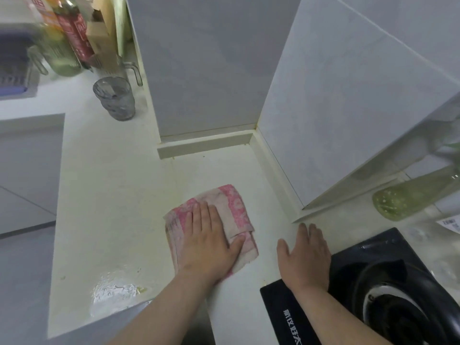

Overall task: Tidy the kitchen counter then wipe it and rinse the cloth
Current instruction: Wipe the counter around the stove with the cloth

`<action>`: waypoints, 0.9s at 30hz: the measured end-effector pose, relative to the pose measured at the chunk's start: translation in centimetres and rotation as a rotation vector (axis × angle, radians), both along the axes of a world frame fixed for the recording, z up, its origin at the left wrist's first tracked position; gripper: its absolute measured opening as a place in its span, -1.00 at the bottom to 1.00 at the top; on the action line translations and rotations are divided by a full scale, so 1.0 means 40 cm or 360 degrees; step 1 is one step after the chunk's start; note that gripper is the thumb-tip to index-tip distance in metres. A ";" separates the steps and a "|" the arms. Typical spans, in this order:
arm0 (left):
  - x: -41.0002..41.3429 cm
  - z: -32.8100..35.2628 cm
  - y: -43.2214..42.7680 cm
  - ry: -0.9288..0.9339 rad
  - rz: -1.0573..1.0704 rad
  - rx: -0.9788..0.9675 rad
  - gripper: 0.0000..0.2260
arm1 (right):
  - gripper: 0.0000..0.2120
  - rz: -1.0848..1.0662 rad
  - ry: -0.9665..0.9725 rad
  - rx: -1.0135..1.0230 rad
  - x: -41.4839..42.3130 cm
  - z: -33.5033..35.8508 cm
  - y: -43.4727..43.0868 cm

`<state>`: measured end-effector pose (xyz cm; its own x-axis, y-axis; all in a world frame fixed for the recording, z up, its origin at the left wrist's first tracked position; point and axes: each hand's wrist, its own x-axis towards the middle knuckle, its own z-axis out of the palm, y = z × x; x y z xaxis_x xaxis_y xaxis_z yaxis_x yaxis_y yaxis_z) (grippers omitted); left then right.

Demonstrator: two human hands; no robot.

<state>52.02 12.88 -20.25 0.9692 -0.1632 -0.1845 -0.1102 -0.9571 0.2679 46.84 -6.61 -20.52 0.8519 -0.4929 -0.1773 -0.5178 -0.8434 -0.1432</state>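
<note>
A folded pink and white cloth (234, 207) lies flat on the pale counter (112, 195) near the tiled corner. My left hand (206, 240) presses down on the cloth with straight fingers spread over it. To the right, my right hand (305, 255) rests flat on the counter at the edge of the black stove (388, 277), fingers straight and holding nothing. A wet patch (114, 292) shines on the counter near its front edge.
A grey glass tumbler (114, 98) stands at the back left, with several bottles (72, 33) and a clear jug (129, 68) behind it. A green bottle (410, 197) lies at the right under the white cabinet (348, 108). A dish rack (15, 68) sits far left.
</note>
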 end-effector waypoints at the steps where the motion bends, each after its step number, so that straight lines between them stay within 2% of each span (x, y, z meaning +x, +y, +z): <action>1: 0.028 0.002 0.006 0.0019 -0.0023 -0.0004 -0.11 | -0.30 0.0003 0.0000 -0.0004 0.001 0.000 0.000; 10: 0.315 -0.007 0.043 0.0020 -0.0178 0.0109 -0.10 | -0.30 -0.0012 -0.0004 0.0041 0.002 0.004 -0.003; 14: 0.381 -0.011 0.050 -0.0017 -0.0184 0.0124 -0.09 | -0.30 -0.0010 -0.0017 0.0059 0.001 0.002 -0.006; 19: 0.329 -0.011 0.055 -0.0006 -0.0237 0.0144 -0.12 | -0.30 -0.0005 -0.0026 0.0062 0.002 0.003 -0.008; 27: 0.069 0.000 0.047 0.0039 -0.0364 0.0088 -0.12 | -0.30 -0.0010 -0.0033 0.0057 -0.001 0.003 -0.009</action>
<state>54.78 14.75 -20.24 0.9033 -0.3668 -0.2225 -0.3197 -0.9214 0.2211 46.79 -6.97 -20.39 0.8525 -0.4918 -0.1772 -0.5196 -0.8343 -0.1844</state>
